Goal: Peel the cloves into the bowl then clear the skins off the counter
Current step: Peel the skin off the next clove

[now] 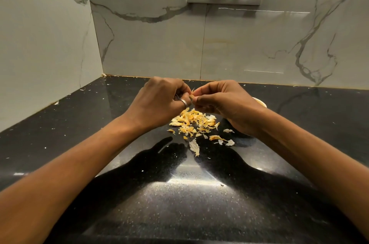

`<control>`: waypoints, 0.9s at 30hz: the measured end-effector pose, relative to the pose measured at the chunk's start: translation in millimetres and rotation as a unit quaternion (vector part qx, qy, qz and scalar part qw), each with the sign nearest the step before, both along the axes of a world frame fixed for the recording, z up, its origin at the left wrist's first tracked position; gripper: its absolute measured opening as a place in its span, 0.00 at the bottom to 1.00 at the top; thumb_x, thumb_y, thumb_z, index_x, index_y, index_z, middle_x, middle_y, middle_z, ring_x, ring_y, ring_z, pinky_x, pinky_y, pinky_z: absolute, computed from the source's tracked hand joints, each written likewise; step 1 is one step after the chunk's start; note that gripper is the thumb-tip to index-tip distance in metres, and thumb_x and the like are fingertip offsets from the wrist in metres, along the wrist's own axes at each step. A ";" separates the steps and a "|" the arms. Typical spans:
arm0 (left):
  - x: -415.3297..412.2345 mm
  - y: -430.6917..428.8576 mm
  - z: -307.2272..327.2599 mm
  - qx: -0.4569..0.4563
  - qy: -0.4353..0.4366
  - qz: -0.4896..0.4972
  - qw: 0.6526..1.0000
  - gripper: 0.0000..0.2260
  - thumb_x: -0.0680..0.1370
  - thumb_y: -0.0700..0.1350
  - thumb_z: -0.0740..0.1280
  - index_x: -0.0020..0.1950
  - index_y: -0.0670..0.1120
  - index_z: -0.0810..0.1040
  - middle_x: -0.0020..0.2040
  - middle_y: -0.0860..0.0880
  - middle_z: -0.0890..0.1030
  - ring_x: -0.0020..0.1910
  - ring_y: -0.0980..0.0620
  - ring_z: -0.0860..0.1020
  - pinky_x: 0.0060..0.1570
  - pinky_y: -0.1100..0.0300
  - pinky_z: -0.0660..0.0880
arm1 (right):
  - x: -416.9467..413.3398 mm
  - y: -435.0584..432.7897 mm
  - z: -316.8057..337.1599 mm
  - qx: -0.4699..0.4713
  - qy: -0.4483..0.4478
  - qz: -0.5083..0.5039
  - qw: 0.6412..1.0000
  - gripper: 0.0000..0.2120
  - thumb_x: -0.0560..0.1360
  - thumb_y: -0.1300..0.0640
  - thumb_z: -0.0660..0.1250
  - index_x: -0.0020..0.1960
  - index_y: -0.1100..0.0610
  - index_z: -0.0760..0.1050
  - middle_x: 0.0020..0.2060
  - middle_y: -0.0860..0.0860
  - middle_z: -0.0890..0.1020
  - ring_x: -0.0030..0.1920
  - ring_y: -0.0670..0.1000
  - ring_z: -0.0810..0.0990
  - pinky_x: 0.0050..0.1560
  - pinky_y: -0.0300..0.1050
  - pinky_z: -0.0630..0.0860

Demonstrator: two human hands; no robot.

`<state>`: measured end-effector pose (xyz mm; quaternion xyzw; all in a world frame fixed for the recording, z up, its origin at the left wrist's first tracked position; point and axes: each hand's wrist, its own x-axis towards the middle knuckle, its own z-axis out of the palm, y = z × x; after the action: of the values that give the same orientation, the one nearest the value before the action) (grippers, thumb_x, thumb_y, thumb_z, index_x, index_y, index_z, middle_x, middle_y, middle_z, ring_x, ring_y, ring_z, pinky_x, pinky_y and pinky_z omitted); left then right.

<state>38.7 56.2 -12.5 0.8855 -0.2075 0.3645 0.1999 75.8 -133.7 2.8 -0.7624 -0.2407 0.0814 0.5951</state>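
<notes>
Peeling is under way: the left hand (159, 102) and right hand (225, 104) meet fingertip to fingertip above a black surface (179, 203), both pinching one small clove (192, 96) between them, a sliver of skin sticking up from it. They are held over a loose pile of yellowish skins (193, 122), probably so that fresh scraps drop onto the same heap. The bowl (260, 102) sits just behind the right hand, mostly hidden, seemingly kept close for dropping peeled cloves in; its contents cannot be seen. Stray flakes lie toward the marble wall (159, 44), so clearing is not yet done
</notes>
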 end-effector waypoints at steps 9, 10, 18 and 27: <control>-1.4 -4.8 -0.4 0.026 0.008 0.037 0.999 0.06 0.79 0.44 0.69 0.51 0.44 0.83 0.34 0.56 0.75 0.30 0.63 0.72 0.32 0.66 0.67 | -1.0 0.6 1.1 0.006 0.003 0.000 1.000 0.06 0.77 0.67 0.69 0.53 0.67 0.81 0.49 0.63 0.84 0.45 0.52 0.84 0.50 0.43 0.83; -2.5 -6.2 0.3 0.010 0.019 0.038 0.999 0.06 0.79 0.43 0.69 0.51 0.43 0.83 0.34 0.56 0.76 0.30 0.61 0.73 0.32 0.65 0.68 | -1.4 0.4 1.7 0.011 0.009 0.003 1.000 0.07 0.76 0.67 0.69 0.53 0.67 0.81 0.49 0.63 0.84 0.44 0.52 0.84 0.48 0.42 0.83; -15.0 -12.1 13.4 -0.304 0.280 -0.049 0.909 0.06 0.82 0.38 0.64 0.49 0.43 0.80 0.41 0.44 0.81 0.35 0.54 0.82 0.34 0.58 0.82 | 0.5 -3.6 6.7 0.078 0.096 0.051 0.991 0.08 0.76 0.71 0.67 0.55 0.70 0.79 0.40 0.57 0.84 0.37 0.48 0.83 0.45 0.40 0.82; -17.3 -9.8 21.1 -0.478 0.370 -0.117 0.788 0.07 0.81 0.37 0.64 0.52 0.38 0.81 0.36 0.48 0.82 0.33 0.55 0.80 0.33 0.57 0.82 | -2.2 -7.1 12.5 0.106 0.119 0.078 0.984 0.07 0.75 0.71 0.67 0.49 0.65 0.82 0.41 0.57 0.83 0.39 0.49 0.82 0.42 0.38 0.82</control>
<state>21.5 46.4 8.7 0.7131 -0.0187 0.0358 0.6999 73.6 -140.8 15.4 -0.6585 -0.2344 0.1916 0.6890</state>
